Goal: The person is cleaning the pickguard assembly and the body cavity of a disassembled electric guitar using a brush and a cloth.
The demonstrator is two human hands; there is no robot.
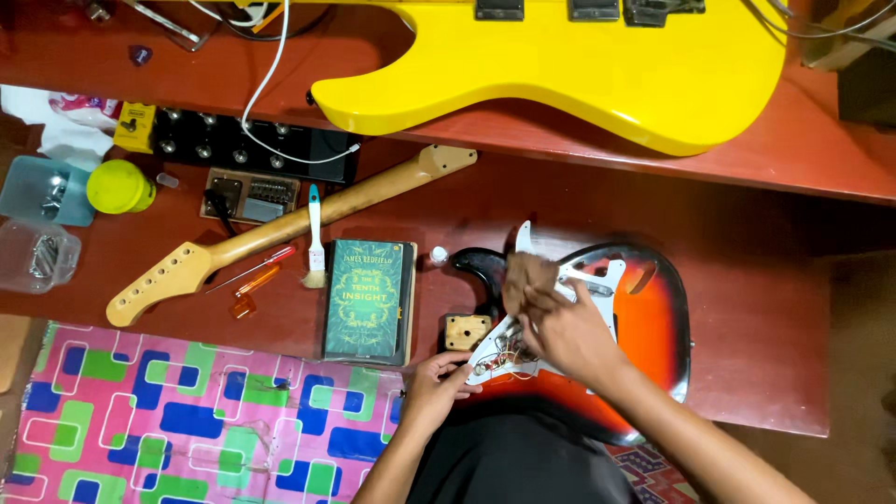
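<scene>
Both hands meet low in the frame's centre: left hand (434,383) pinches the white pickguard (597,285) edge, right hand (565,331) grips a brown rag (527,275) against it. Beneath lies one sunburst guitar body (658,327), long axis diagonal, horns toward upper left, on a red-brown wooden floor (765,280). One yellow guitar body (560,75) spans the top; one detached neck (280,233) points lower left.

Red-brown floor (765,317) under sunburst guitar body (653,327), book (366,301), loose neck (280,229).
</scene>
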